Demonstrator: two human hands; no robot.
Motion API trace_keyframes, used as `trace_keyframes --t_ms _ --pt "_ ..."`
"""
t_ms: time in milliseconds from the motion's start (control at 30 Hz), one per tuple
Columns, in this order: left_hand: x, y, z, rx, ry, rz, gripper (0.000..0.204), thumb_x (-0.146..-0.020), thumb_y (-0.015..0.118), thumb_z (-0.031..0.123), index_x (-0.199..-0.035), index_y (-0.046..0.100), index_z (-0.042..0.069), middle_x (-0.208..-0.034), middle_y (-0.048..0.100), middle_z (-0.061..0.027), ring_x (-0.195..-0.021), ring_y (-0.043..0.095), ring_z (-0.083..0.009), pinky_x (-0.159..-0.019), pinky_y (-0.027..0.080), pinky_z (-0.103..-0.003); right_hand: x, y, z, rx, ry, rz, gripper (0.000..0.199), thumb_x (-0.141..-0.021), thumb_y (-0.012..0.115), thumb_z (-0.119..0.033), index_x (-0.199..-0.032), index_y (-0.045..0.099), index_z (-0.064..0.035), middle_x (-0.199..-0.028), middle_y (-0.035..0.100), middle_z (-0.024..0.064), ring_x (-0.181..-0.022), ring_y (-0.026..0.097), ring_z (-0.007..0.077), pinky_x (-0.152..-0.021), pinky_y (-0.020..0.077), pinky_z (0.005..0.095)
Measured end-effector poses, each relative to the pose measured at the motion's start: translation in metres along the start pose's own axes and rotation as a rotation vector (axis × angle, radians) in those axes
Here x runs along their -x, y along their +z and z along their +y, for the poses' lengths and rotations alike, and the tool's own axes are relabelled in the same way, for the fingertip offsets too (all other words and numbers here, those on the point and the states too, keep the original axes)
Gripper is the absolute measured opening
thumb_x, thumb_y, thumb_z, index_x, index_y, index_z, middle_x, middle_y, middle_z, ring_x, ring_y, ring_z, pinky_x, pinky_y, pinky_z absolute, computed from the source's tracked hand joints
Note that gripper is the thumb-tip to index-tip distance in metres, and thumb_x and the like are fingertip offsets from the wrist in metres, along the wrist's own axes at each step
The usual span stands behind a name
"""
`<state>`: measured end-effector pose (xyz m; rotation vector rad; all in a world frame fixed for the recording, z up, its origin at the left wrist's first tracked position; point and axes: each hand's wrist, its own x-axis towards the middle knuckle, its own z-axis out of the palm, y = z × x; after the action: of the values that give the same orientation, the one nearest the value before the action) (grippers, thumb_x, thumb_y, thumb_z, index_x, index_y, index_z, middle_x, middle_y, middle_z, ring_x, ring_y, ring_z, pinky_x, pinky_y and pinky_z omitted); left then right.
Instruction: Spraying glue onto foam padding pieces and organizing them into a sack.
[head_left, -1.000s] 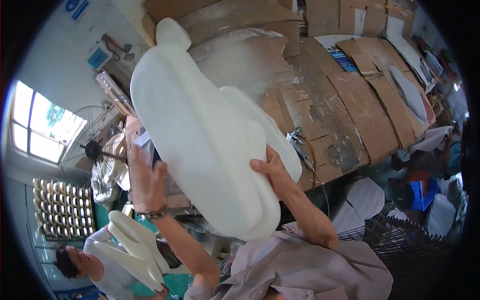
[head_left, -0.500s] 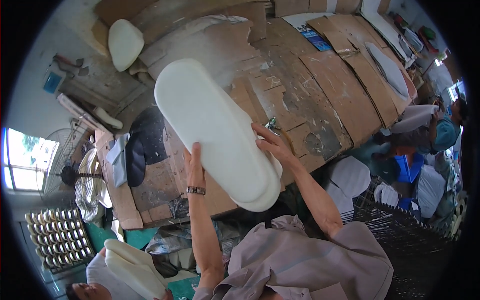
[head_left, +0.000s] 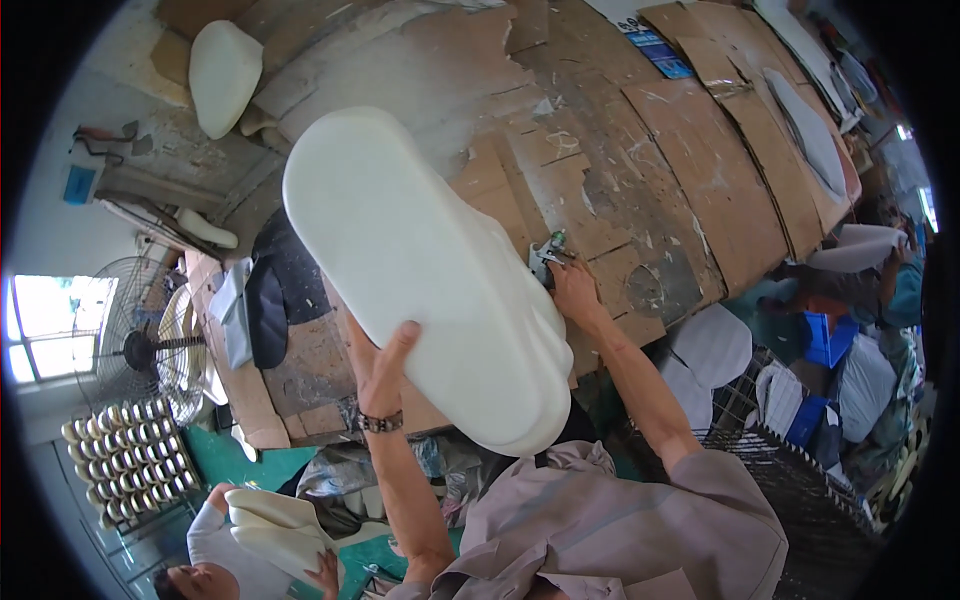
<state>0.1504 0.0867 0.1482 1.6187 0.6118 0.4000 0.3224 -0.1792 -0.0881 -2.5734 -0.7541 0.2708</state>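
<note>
A long white foam pad (head_left: pixel 405 250) with rounded ends and a stepped right edge slants across the middle, raised above the cardboard-covered table. My left hand (head_left: pixel 378 372) grips its left edge, thumb on top and fingers mostly hidden beneath. Just beyond the pad's right edge, a small metal spray gun (head_left: pixel 545 254) with a green fitting is at the table. My right hand (head_left: pixel 578 296) has its fingers closed around the gun's handle, which the hand and pad partly hide.
Another white foam piece (head_left: pixel 225 80) leans at the far left. Dark and grey sheets (head_left: pixel 265 315) lie at the table's left, near a fan (head_left: pixel 140 350). A co-worker (head_left: pixel 215 570) holds foam pieces at lower left. A wire rack (head_left: pixel 770 450) stands at right.
My right hand has let go of the pad's right edge and taken hold of the spray gun. The pad has come closer, held by my left hand alone.
</note>
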Motion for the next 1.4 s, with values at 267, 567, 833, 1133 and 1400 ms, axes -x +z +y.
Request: trace_keyframes --t_ms 267,567,833,1133,1400 --pt "0.028 0.005 0.019 0.022 -0.108 -0.138 0.095 -0.074 0.092 0.021 -0.149 0.038 -0.003 -0.132 0.061 -0.0177 -0.121 0.062 -0.0271 -0.098 0.055 -0.039 0.002 0.008 0.003 0.205 -0.052 -0.054 0.042 -0.082 0.066 -0.01 -0.123 0.057 -0.0007 -0.099 0.07 0.0227 -0.102 0.064 0.0411 -0.085 0.0532 0.0495" --pt "0.027 -0.026 0.011 0.055 0.037 -0.135 0.094 -0.075 0.09 0.019 -0.151 0.038 0.001 -0.135 0.061 -0.0199 -0.123 0.061 -0.0284 -0.101 0.053 -0.04 0.038 -0.043 -0.008 0.268 0.007 0.113 0.045 -0.083 0.072 -0.021 -0.12 0.056 -0.0008 -0.108 0.069 0.0233 -0.108 0.063 0.041 -0.09 0.0528 0.0506" --pt "0.029 -0.022 -0.005 0.096 0.186 -0.146 0.107 -0.068 0.094 0.033 -0.153 0.036 0.006 -0.14 0.055 -0.0241 -0.127 0.057 -0.0363 -0.109 0.048 -0.047 0.158 -0.105 -0.058 -0.099 0.3 0.483 0.039 -0.082 0.069 -0.015 -0.115 0.058 0.002 -0.093 0.067 0.0225 -0.087 0.066 0.0401 -0.079 0.0524 0.0501" --pt "0.126 -0.005 -0.035 -0.234 0.146 0.212 0.126 -0.065 0.093 0.041 -0.16 0.019 0.003 -0.124 0.061 -0.0303 -0.113 0.061 -0.0461 -0.1 0.051 -0.049 0.361 -0.199 -0.164 -0.877 0.352 0.511 0.032 -0.091 0.068 -0.01 -0.12 0.059 0.0005 -0.087 0.065 0.0042 -0.061 0.058 0.0072 -0.046 0.0443 0.0252" --pt "0.112 0.008 -0.029 -0.404 0.104 0.005 0.129 -0.068 0.09 0.045 -0.163 0.012 0.01 -0.119 0.061 -0.0336 -0.106 0.065 -0.0457 -0.095 0.053 -0.048 0.43 -0.257 -0.239 -0.926 -0.006 0.555 0.046 -0.091 0.06 -0.001 -0.136 0.056 0.0031 -0.113 0.068 0.0132 -0.095 0.065 0.0134 -0.055 0.0572 0.0251"
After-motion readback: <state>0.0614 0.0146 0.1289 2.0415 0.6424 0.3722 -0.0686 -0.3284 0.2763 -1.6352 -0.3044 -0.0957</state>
